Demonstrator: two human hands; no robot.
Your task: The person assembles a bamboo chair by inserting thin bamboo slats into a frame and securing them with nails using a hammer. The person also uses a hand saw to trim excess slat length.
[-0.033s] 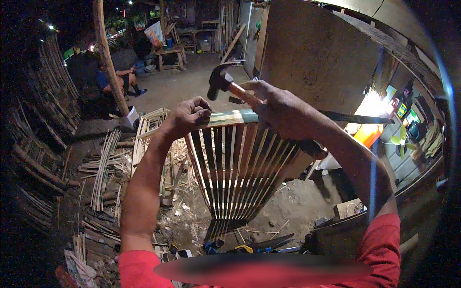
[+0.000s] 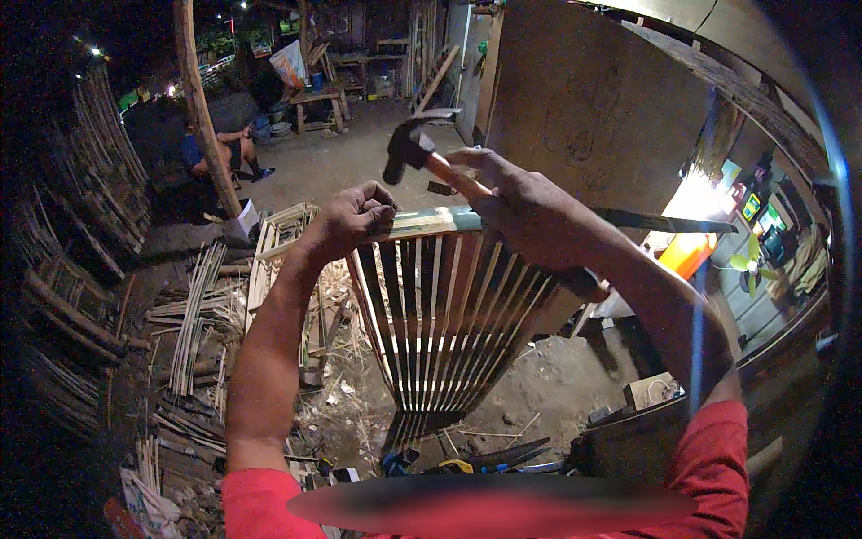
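A claw hammer (image 2: 409, 151) is raised above a bamboo rail (image 2: 435, 220), with my right hand (image 2: 521, 202) closed round its wooden handle. Below the rail, thin pale slats (image 2: 431, 310) run down toward me as a narrowing slatted panel. My left hand (image 2: 355, 216) rests at the rail's left end, thumb and fingers pinched together. Whatever may be between those fingertips is too small to make out. The hammer head hangs to the right of my left hand, apart from the rail.
Bundles of split bamboo strips (image 2: 199, 314) and shavings lie on the ground at left. A person (image 2: 220, 151) sits beyond a wooden post (image 2: 208, 117). Tools (image 2: 449, 467) lie near my body. At right are a board wall (image 2: 584, 108), a bright lamp (image 2: 700, 196) and a fan (image 2: 750, 263).
The hammer head has shifted slightly left, and my right hand has moved a little with it. My left hand and the slatted panel look unchanged.
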